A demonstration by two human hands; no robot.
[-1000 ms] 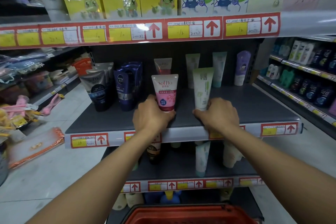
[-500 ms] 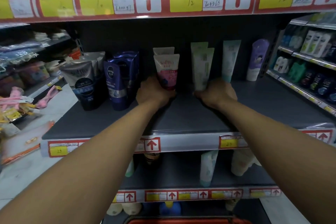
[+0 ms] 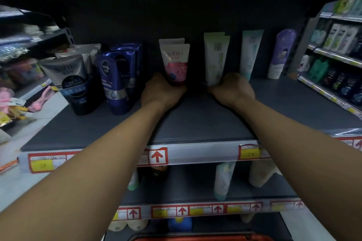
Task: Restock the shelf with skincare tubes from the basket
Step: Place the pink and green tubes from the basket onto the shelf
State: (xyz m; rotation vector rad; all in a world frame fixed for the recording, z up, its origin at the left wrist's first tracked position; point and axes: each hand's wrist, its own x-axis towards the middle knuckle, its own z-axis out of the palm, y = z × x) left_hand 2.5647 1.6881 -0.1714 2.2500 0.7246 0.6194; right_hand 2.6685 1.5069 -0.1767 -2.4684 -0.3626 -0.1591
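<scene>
Deep on the shelf (image 3: pixel 195 123), both tubes upright, open room in front.

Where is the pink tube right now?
The pink tube stands upright deep on the middle shelf, left of centre, gripped at its base by the left hand, between the blue Nivea tubes and the green tube.

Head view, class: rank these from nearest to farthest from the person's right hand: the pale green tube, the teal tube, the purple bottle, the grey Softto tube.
1. Pale green tube, gripped by the right hand.
2. Teal tube, just right of it.
3. Purple bottle, farther right.
4. Grey Softto tube, far left.
</scene>
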